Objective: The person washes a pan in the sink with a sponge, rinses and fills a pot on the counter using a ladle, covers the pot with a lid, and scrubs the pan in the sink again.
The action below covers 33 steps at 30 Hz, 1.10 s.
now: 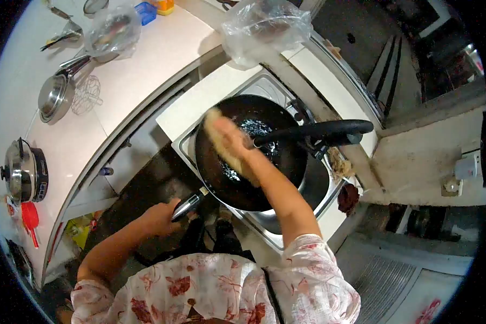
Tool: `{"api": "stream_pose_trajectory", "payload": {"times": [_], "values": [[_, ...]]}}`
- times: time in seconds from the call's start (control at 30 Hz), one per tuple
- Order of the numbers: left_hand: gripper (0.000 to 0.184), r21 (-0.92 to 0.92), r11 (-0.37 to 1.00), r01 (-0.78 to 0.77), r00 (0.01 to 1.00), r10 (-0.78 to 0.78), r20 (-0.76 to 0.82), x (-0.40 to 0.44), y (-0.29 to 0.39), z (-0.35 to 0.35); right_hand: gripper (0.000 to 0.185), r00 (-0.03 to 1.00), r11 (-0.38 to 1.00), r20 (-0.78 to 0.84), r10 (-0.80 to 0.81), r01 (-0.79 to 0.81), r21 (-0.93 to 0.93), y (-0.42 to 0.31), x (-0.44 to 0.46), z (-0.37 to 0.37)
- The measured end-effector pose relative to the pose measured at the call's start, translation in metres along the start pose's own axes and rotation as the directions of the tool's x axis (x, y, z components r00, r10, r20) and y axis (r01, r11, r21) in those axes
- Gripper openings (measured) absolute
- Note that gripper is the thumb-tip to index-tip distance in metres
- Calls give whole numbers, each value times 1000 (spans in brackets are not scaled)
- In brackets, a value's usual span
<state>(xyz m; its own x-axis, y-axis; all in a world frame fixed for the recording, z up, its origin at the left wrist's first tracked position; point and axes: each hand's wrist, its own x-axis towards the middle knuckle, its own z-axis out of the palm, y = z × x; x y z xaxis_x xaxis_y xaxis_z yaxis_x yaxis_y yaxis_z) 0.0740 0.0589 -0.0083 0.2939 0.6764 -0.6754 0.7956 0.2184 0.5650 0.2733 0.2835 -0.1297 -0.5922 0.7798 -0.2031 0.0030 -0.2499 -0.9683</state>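
two bare hands are at a wide, round black wok (pixel 202 162), set over a basin of smooth grey steel (pixel 265 82); the left hand (pixel 164 217) has its fingers curled round the wok's handle, black with a silvery, shiny section; the right hand (pixel 229 134) is inside the wok, laid on a pale scrubber-like piece (pixel 232 161); that hand is blurred, so i cannot tell how its fingers close.

the steel is hard and reflective, framed by a flat cream slab (pixel 186 110); a thick, matt black curved bar (pixel 318 130) reaches over the wok; near the slab's far edge lie a tan, stringy clump (pixel 339 164) and a dark reddish, rough one (pixel 348 198); a thin, crumpled clear plastic bag (pixel 264 29) sits at the slab's upper end.

on the smooth, curved cream desk (pixel 129 81) are round polished steel pans (pixel 54 98), a looped wire whisk (pixel 87 95) and a red plastic utensil (pixel 31 217).

the wok looks dark and glossy within, with broken white glints and brownish patches on its wall; the pale piece is yellowish, long and soft-edged in the blur, lying towards the wok's left side.
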Motion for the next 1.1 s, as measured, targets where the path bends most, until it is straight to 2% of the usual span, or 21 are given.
{"api": "stream_pose_trajectory", "payload": {"times": [0.03,0.07,0.1,0.13,0.2,0.27,0.33,0.37,0.43,0.47,0.53,0.57,0.6,0.7,0.73,0.8,0.87,0.93,0.97,1.03,1.1], "values": [[46,-1,1000,18,1000,-18,-11,-1,1,0,54,967,952,151,206,-234,199,-11,-23,16],[45,-6,999,37,999,-37,-23,-2,1,2,53,894,899,252,369,-413,148,-20,-49,24],[45,-10,999,34,999,-34,-15,-2,0,4,49,754,773,179,632,-599,-207,-7,-64,14],[45,-13,1000,21,998,-22,-56,-1,-2,6,63,835,927,408,368,-293,-235,-55,-107,17],[45,-20,1000,-1,996,-1,-94,0,-3,9,48,723,631,312,617,-216,-745,-48,-128,-11],[45,-15,1000,-11,995,9,-103,2,-4,9,50,766,614,478,430,139,-777,-40,-134,-19],[46,-2,1000,15,997,-15,-71,5,-12,10,38,801,499,430,417,194,-845,-34,-121,-4],[47,2,999,53,998,-53,-43,8,-13,11,38,848,265,493,194,439,-859,-11,-106,4],[48,32,999,39,998,-37,-57,7,-8,8,48,959,206,281,-32,282,-937,11,-53,18],[48,61,997,38,997,-34,-68,4,-5,6,49,996,125,90,-25,92,-988,9,-25,20],[49,94,993,77,994,-69,-88,1,-2,3,47,960,-140,-72,-270,-113,-984,4,7,-14],[49,123,986,111,990,-98,-104,-1,0,3,46,947,-27,-234,-220,-246,-969,-14,6,-31],[49,118,988,103,991,-92,-96,-2,1,1,45,837,-14,-300,-458,-345,-939,-3,5,-56],[49,138,988,75,984,-51,-168,-3,-3,-5,41,786,175,-516,-340,-486,-856,-15,-52,-89],[49,103,994,48,980,-27,-197,-3,-3,-5,44,820,-41,-560,-118,-567,-822,6,-64,-106],[48,58,998,15,976,-2,-218,-7,-3,-4,45,781,-33,-604,-155,-616,-787,28,-96,-91],[49,69,997,32,981,-18,-194,-5,0,-7,40,848,-81,-530,4,-528,-845,30,-115,-74],[49,61,998,4,984,7,-180,-3,-4,-9,37,834,-68,-417,362,-423,-904,-18,-112,-56],[50,56,998,-14,987,23,-162,-3,-7,-8,37,835,-69,-411,367,-416,-907,-26,-99,-58],[51,62,998,-10,982,22,-186,-2,-9,-6,21,953,-277,-299,-57,-302,-912,-29,-76,-61],[53,101,994,31,983,-12,-185,-1,-7,-5,18,976,-416,-81,-204,-162,-895,0,-60,-106]]}}
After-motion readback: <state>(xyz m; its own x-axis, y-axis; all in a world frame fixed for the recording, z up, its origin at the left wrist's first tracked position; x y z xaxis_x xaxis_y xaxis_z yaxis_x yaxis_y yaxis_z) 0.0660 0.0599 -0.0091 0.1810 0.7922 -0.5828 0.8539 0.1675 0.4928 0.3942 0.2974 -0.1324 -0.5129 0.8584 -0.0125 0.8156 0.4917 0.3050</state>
